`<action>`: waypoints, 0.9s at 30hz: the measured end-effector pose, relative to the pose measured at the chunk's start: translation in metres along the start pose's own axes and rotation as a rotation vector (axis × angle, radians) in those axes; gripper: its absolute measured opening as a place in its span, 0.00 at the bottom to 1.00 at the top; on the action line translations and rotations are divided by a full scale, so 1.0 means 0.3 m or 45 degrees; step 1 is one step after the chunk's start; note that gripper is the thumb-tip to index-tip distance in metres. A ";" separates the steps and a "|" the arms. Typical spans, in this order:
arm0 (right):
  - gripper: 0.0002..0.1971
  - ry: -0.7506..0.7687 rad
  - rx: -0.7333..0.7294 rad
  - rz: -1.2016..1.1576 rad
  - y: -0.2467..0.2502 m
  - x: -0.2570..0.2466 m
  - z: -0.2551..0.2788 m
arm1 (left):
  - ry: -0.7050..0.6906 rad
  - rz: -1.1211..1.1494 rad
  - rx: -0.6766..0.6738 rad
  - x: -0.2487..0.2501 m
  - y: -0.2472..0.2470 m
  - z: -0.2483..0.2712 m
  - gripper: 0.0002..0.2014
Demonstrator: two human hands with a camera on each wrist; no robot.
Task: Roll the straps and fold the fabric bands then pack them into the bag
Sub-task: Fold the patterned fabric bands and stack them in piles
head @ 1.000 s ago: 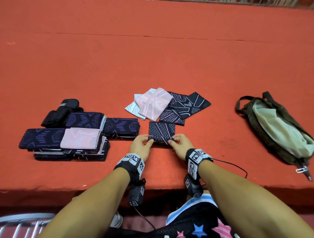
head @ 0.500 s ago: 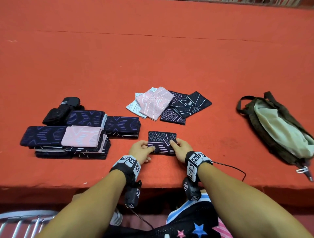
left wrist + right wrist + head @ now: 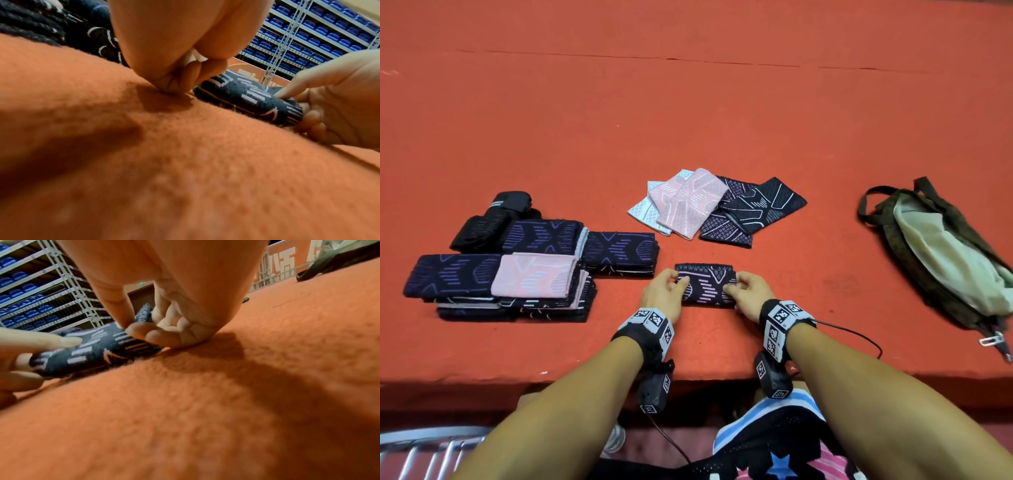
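Two hands are placed at the near edge of the orange desk (image 3: 722,102): left hand (image 3: 664,291) and right hand (image 3: 751,294), each pinching one end of a dark patterned fabric band (image 3: 705,284) (folded, lying flat on the desk) between thumb and curled fingers (image 3: 164,335). Folded bands are stacked (image 3: 510,277) to the left, with black rolled straps (image 3: 493,219) behind them. Unfolded bands (image 3: 715,205) (pink, white, dark) are heaped further back. One olive bag (image 3: 941,253) is laid well apart, far right.
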State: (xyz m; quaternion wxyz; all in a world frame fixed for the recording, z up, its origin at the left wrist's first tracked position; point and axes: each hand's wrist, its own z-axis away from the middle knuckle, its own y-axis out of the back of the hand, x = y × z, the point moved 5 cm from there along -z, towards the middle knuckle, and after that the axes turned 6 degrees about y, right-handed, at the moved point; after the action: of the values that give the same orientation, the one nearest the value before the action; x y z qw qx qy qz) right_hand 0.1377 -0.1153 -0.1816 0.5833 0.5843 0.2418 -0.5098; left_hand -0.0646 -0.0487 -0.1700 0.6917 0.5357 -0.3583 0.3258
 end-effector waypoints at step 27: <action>0.15 -0.079 0.175 0.071 0.050 -0.123 -0.009 | 0.070 -0.243 0.015 0.130 0.030 0.018 0.11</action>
State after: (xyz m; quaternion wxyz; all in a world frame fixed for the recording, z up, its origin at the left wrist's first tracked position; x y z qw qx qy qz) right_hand 0.1383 -0.1044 -0.1430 0.5630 0.6134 0.1715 -0.5266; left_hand -0.0521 -0.0493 -0.1315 0.7260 0.5622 -0.2847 0.2752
